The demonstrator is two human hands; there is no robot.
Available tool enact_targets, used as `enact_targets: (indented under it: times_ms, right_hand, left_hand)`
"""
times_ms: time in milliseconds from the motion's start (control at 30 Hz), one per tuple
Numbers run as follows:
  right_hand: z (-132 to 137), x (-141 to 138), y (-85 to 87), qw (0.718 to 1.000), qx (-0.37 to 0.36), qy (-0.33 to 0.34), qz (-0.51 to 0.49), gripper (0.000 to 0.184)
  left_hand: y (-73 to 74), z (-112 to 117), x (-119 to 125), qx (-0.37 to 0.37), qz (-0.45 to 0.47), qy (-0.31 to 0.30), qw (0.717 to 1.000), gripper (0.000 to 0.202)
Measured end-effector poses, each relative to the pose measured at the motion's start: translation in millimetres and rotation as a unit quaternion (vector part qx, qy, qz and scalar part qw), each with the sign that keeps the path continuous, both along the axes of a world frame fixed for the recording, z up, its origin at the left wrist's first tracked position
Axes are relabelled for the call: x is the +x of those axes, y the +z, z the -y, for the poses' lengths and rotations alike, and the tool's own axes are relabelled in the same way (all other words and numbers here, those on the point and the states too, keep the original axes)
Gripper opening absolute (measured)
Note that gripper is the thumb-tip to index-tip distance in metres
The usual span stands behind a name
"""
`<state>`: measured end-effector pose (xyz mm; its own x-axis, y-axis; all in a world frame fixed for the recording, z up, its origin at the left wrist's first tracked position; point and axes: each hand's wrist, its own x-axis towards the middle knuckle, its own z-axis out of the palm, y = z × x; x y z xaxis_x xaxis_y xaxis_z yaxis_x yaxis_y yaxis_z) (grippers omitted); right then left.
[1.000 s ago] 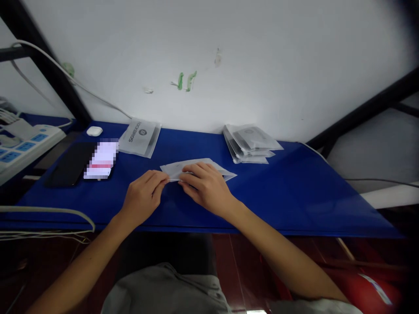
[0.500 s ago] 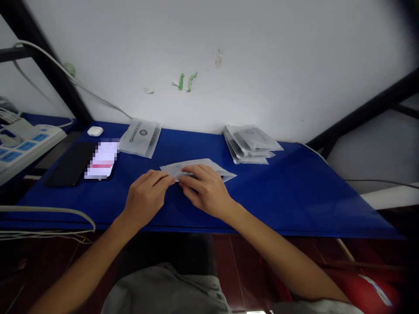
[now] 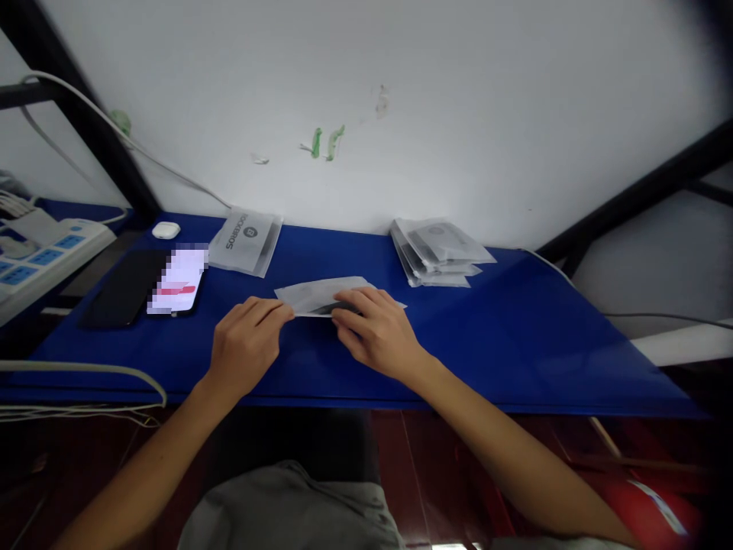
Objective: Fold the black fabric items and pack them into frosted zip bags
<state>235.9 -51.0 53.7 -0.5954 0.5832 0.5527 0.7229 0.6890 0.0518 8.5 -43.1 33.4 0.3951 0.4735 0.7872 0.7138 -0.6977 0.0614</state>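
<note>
A flat translucent white plastic bag [image 3: 312,294] with something dark inside lies on the blue table mat [image 3: 515,336] in front of me. My left hand [image 3: 247,344] pinches the bag's near left edge with curled fingers. My right hand [image 3: 379,332] presses down on the bag's right part, fingers bent over it and covering that end.
A stack of similar bags [image 3: 438,252] sits at the back right by the wall. One printed bag [image 3: 246,241] lies at the back left. A lit phone [image 3: 175,281], a dark slab [image 3: 123,286] and a small white case [image 3: 166,229] are left; a power strip [image 3: 40,256] is further left.
My right hand slid to the right along the bag, uncovering more of its left part. My left hand shifted slightly left, still at the bag's edge.
</note>
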Motion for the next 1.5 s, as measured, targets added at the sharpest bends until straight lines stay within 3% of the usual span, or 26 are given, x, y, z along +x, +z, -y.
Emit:
enact_targets:
  times_ms: [367, 567, 667, 733, 867, 1067, 1233, 1500]
  right_hand:
    - [4.6, 48.6, -12.0, 0.997, 0.028, -0.068, 0.025, 0.017]
    - [11.8, 56.9, -12.5, 0.995, -0.004, -0.101, 0.026, 0.018]
    - [15.7, 55.2, -13.3, 0.993, -0.062, -0.100, 0.012, 0.017]
    - [16.9, 50.8, -14.6, 0.991, -0.098, -0.094, -0.003, 0.023]
    - [12.0, 31.8, -19.6, 0.986, -0.125, -0.107, -0.037, 0.050]
    - [-3.9, 5.4, -38.1, 0.973, -0.204, -0.108, -0.021, 0.061]
    - [-6.7, 5.7, -52.6, 0.970, -0.221, -0.098, -0.028, 0.062]
    - [-5.5, 7.1, -55.8, 0.971, -0.215, -0.099, -0.035, 0.062]
  left_hand:
    - [-12.5, -2.7, -18.2, -0.016, 0.026, 0.055, 0.998, 0.018]
    - [-13.0, -0.7, -16.8, -0.054, 0.025, 0.028, 0.998, 0.018]
    - [-8.9, 0.8, -19.9, -0.122, -0.003, -0.043, 0.992, 0.011]
    - [-5.0, 1.4, -20.2, -0.171, -0.019, -0.071, 0.982, 0.017]
    - [-2.2, -2.8, -7.1, -0.246, -0.026, -0.040, 0.968, 0.048]
    - [-20.1, -18.8, 18.7, -0.346, -0.102, -0.035, 0.932, 0.066]
    - [-33.2, -22.8, 18.6, -0.374, -0.121, -0.016, 0.919, 0.070]
    - [-37.9, -22.2, 18.2, -0.368, -0.117, -0.015, 0.922, 0.070]
